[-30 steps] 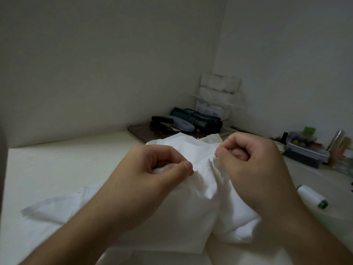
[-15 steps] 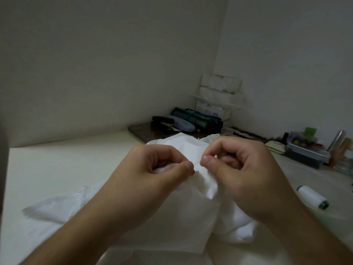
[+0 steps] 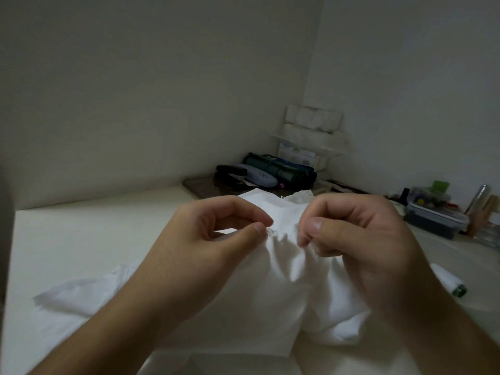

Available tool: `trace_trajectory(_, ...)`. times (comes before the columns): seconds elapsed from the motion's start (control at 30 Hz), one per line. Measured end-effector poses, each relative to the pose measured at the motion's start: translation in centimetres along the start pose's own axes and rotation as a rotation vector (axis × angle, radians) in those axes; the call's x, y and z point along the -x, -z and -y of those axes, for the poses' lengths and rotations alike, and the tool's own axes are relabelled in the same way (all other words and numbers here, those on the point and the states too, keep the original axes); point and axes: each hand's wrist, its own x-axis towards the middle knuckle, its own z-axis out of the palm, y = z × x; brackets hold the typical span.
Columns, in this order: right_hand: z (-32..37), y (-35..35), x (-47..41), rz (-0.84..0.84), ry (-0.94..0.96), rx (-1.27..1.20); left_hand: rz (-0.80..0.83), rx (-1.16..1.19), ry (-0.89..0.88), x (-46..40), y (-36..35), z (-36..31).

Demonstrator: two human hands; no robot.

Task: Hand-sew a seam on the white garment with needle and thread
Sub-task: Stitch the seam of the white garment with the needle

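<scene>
Closest to the camera, both forearms come in from the bottom edge over a pale table [image 3: 89,239]. The white garment [image 3: 270,299] is bunched up right in the middle of it, with one flat flap trailing off toward the left.

The left hand [image 3: 213,239] has thumb and forefinger pinched on a gathered bit of the fabric edge, other fingers curled. The right hand [image 3: 359,239] is just beside it, also pinching the same puckered edge with fingers curled in. There's a short ruffled stretch of cloth between the two pinches. Honestly can't make out the needle or the thread at the seam, too small and everything's white on white.

To the right, partly behind the right wrist, a spool of white thread [image 3: 447,283] with a green end lies on its side on the table.

Further back on the right there's a clear lidded box [image 3: 435,216] full of small colourful bits. In the far corner, a dark tray [image 3: 197,186] with a grey glasses case [image 3: 258,177] and a rolled green pouch [image 3: 281,169], and behind that some white packs [image 3: 313,121] stacked on a little shelf against the wall.
</scene>
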Motion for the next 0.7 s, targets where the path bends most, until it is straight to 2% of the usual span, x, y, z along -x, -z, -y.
trace_trajectory(0.1, -0.3, -0.1, -0.1, -0.04, -0.064, -0.042, 0.013, -0.004, -0.01, 0.1, 0.1, -0.1)
trace_trajectory(0.2, -0.3, -0.7, -0.1, -0.001, -0.118, -0.005, 0.037, 0.007, -0.047, 0.2, 0.2, -0.1)
trace_trajectory(0.33, -0.5, -1.1, -0.3, 0.001, -0.095, 0.094, 0.017, 0.041, -0.051, 0.1, 0.4, -0.1)
trace_trajectory(0.57, -1.0, -0.5, -0.5, -0.111, -0.101, 0.021, -0.058, -0.049, -0.083, -0.1, 0.5, 0.2)
trace_trajectory(0.7, -0.7, -0.7, -0.4, -0.155, -0.068, 0.043, -0.058, -0.044, -0.002, -0.2, 0.5, 0.0)
